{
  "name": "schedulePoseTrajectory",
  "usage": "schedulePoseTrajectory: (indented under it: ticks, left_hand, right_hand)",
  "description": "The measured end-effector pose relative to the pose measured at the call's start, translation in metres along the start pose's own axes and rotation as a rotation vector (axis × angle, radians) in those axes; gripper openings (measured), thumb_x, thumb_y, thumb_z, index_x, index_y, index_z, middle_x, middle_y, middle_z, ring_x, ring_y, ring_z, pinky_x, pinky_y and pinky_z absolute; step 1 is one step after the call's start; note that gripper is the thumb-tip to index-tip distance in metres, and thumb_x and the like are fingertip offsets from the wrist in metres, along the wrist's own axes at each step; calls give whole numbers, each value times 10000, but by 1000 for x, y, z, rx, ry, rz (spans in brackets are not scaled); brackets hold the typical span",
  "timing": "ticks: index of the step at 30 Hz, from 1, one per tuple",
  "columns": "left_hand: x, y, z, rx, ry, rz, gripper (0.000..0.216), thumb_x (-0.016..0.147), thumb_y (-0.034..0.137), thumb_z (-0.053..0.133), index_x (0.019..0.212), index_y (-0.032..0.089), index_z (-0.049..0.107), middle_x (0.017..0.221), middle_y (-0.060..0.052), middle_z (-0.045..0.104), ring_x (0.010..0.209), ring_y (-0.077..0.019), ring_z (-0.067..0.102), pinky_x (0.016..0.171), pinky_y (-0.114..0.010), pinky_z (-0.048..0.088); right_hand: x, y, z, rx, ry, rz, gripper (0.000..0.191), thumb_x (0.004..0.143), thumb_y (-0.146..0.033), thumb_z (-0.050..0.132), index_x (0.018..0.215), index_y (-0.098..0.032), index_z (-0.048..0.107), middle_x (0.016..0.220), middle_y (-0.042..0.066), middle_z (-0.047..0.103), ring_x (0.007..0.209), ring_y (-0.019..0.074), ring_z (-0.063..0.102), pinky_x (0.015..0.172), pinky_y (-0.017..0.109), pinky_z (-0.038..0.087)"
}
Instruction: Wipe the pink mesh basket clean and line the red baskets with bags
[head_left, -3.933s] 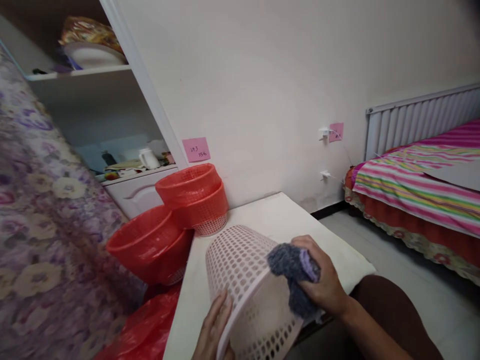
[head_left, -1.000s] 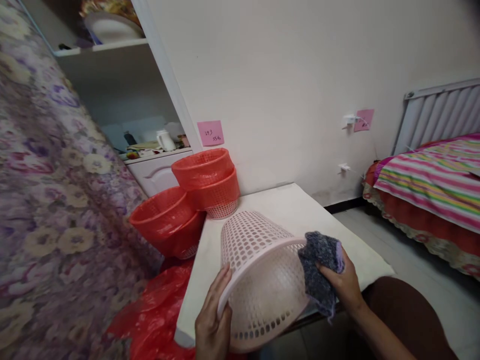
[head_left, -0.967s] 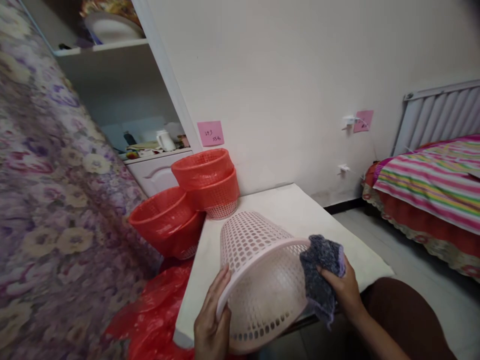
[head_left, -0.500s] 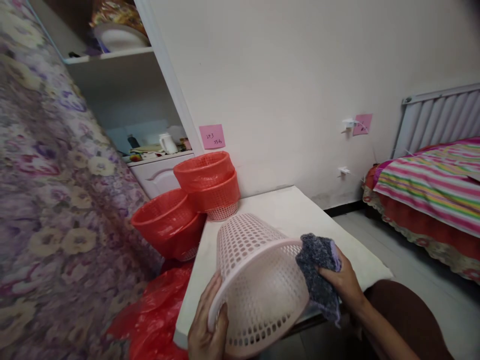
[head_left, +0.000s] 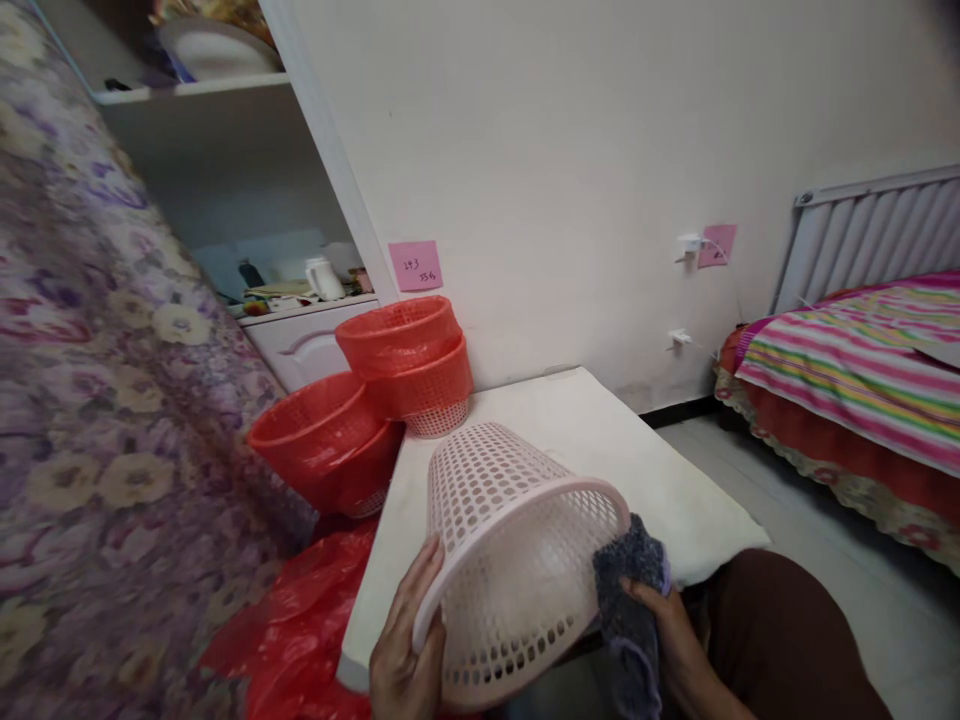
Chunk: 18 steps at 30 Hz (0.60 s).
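My left hand (head_left: 401,660) grips the rim of a pale pink perforated basket (head_left: 510,555), tilting it on the white table (head_left: 600,440) so my right hand (head_left: 667,635), clutching a grey cloth (head_left: 630,590), reaches its rim.

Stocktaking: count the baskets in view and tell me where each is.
5, maybe more nested unseen. Pale basket in both hands; two red baskets stacked at the table's back corner; two red ones nested beside it.
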<state>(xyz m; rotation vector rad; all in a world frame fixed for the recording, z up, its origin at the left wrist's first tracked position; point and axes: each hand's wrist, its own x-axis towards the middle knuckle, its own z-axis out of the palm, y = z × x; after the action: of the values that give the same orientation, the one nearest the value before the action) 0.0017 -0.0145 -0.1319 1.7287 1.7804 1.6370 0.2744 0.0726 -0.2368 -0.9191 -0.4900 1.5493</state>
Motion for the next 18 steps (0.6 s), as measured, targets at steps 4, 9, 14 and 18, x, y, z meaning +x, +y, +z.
schedulePoseTrajectory:
  ticks: [4,9,14,18]
  left_hand:
    - [-1,2,-4,-22,70,-93,425,877,358,596,1300,317,601,1434,-21,562,1343,-250,489,1180,-437,311]
    - [3,5,-6,26,-1,-16,419,886,323,589,1304,336,598,1435,-18,563,1350,-234,484,1174,-425,322]
    - [6,-2,-3,30,-36,39,420,912,312,528,1328,348,574,1448,-8,551,1357,-223,478,1176,-426,310]
    - [4,-16,-4,51,-8,-45,390,892,400,543,1260,315,638,1393,-24,600,1363,-269,469,1182,-482,292]
  right_hand:
    - [9,-34,19,-69,-47,-137,470,585,-291,804,1016,-207,635,832,19,762,733,256,705,674,371,572]
    - [23,-96,48,-476,-133,-537,570,542,-227,763,1098,-203,644,1055,70,746,1002,310,671,932,434,516]
    - [26,-90,42,-461,-155,-503,558,579,-277,770,1115,-203,636,1071,76,744,1006,316,673,945,446,505]
    - [19,-37,14,-165,-67,-189,465,571,-329,791,1001,-217,653,837,23,760,751,273,700,725,400,561]
